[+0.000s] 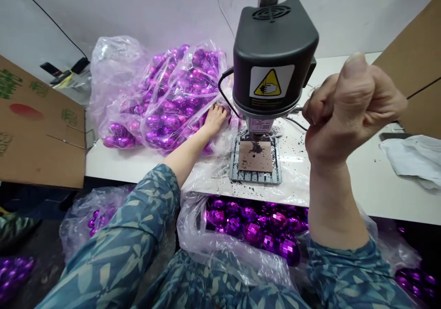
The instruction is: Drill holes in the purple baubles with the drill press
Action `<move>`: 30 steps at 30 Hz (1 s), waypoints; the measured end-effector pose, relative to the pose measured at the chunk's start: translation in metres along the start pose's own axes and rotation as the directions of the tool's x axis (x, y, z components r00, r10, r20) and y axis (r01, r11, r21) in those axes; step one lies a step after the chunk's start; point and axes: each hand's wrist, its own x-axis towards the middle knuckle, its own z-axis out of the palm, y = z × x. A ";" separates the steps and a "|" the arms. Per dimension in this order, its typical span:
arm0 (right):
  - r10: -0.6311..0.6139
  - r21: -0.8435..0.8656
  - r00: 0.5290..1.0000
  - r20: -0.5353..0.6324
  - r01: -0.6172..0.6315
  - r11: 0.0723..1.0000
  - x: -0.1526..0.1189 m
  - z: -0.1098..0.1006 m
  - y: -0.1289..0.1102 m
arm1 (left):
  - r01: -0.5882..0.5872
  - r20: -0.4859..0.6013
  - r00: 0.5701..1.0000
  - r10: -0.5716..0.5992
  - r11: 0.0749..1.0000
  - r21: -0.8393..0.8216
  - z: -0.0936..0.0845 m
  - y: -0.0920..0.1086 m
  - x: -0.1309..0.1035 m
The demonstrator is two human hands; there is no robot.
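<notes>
My left hand [216, 118] reaches to the mouth of a clear plastic bag [115, 65] full of shiny purple mirrored balls [172, 120]. Its fingers are curled down among the balls and plastic, and their tips are hidden. Raised at the right, my right hand [347, 111] is closed round the lever [296, 110] of a small black bench drill press [275, 47]. Below the drill head, a brown plate [255, 156] with a dark hole lies on the slotted metal base [236, 173]. Dark shavings cover part of the plate.
Under the white table's [358, 194] front edge, an open plastic-lined container holds more purple balls [253, 231]. Cardboard boxes stand at left [41, 129] and right [409, 65]. A white cloth or bag [413, 159] lies at the right. Dark shavings are scattered round the drill base.
</notes>
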 end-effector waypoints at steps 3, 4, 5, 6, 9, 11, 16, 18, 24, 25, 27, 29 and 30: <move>0.032 -0.019 0.999 -0.009 -0.032 0.999 -0.001 0.001 -0.005 | 0.057 0.061 0.996 -0.066 0.989 0.138 -0.005 0.002 -0.009; 0.045 -0.030 0.999 -0.012 -0.045 0.999 -0.001 0.001 -0.006 | 0.077 0.068 0.994 -0.091 0.980 0.182 -0.008 0.001 -0.014; 0.055 -0.038 0.998 -0.009 -0.055 0.998 -0.001 0.001 -0.007 | 0.093 0.078 0.991 -0.112 0.971 0.221 -0.011 0.000 -0.020; 0.058 -0.039 0.998 -0.009 -0.058 0.998 -0.001 0.001 -0.007 | 0.103 0.091 0.987 -0.130 0.962 0.254 -0.015 -0.001 -0.026; 0.042 -0.003 0.999 -0.017 -0.042 0.999 -0.001 0.002 -0.007 | 0.095 0.163 0.975 -0.152 0.945 0.312 -0.022 -0.004 -0.038; 0.042 0.018 0.999 -0.030 -0.042 0.999 -0.001 0.003 -0.007 | 0.060 0.236 0.960 -0.152 0.933 0.355 -0.024 -0.002 -0.039; 0.046 -0.012 0.999 -0.023 -0.047 0.999 -0.002 0.002 -0.005 | 0.063 0.257 0.951 -0.170 0.924 0.378 -0.025 0.014 -0.034; 0.019 -0.022 1.000 -0.011 -0.020 1.000 -0.003 0.001 -0.003 | 0.122 0.135 0.979 -0.155 0.966 0.226 -0.028 0.022 -0.039; 0.001 -0.004 1.000 -0.008 -0.001 1.000 -0.005 0.002 -0.004 | 0.382 0.203 0.914 -0.352 0.577 -0.722 -0.036 0.045 -0.084; 0.004 -0.016 1.000 -0.010 -0.004 1.000 -0.005 0.002 -0.006 | 0.412 0.271 0.898 -0.345 0.451 -0.792 -0.035 0.050 -0.092; 0.010 -0.051 1.000 -0.007 -0.010 0.999 -0.005 0.003 -0.009 | 0.404 0.308 0.898 -0.313 0.315 -0.859 -0.032 0.060 -0.106; 0.011 -0.079 1.000 -0.006 -0.011 0.997 -0.006 0.003 -0.011 | 0.322 0.232 0.929 -0.288 0.320 -0.891 -0.027 0.069 -0.117; 0.007 -0.086 1.000 -0.004 -0.007 0.996 -0.006 0.003 -0.011 | 0.271 0.180 0.946 -0.271 0.349 -0.897 -0.023 0.074 -0.121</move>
